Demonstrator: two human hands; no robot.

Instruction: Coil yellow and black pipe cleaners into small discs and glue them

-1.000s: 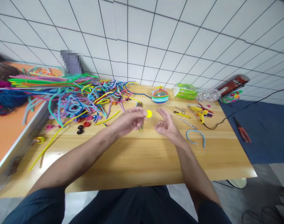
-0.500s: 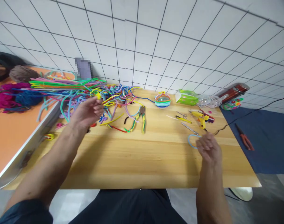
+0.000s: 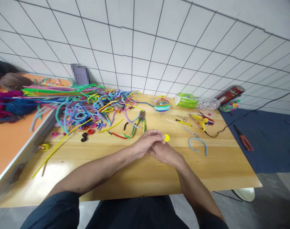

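Observation:
Both hands meet over the middle of the wooden table, just below the green-and-yellow pliers (image 3: 141,117). Between the thumb and fingers of my left hand (image 3: 146,143) is a small round yellow piece (image 3: 166,137). My right hand (image 3: 162,152) lies against the left one, partly under it, with its fingers bent; whatever it may hold is hidden. A light blue bent pipe cleaner (image 3: 199,140) rests to the right of the hands. A red-and-green twisted strip (image 3: 118,135) lies to their left.
Pipe cleaners (image 3: 80,111) are heaped at the left. A rainbow-wrapped ball (image 3: 162,104), a green packet (image 3: 186,100) and a red flask (image 3: 232,94) line the back. The yellow glue gun (image 3: 201,121), its cord, scissors (image 3: 183,118) and a cutter (image 3: 183,122) lie right.
My left hand has come away from the pipe cleaner heap with the yellow piece, and my right hand has moved left to meet it. The view has shifted slightly.

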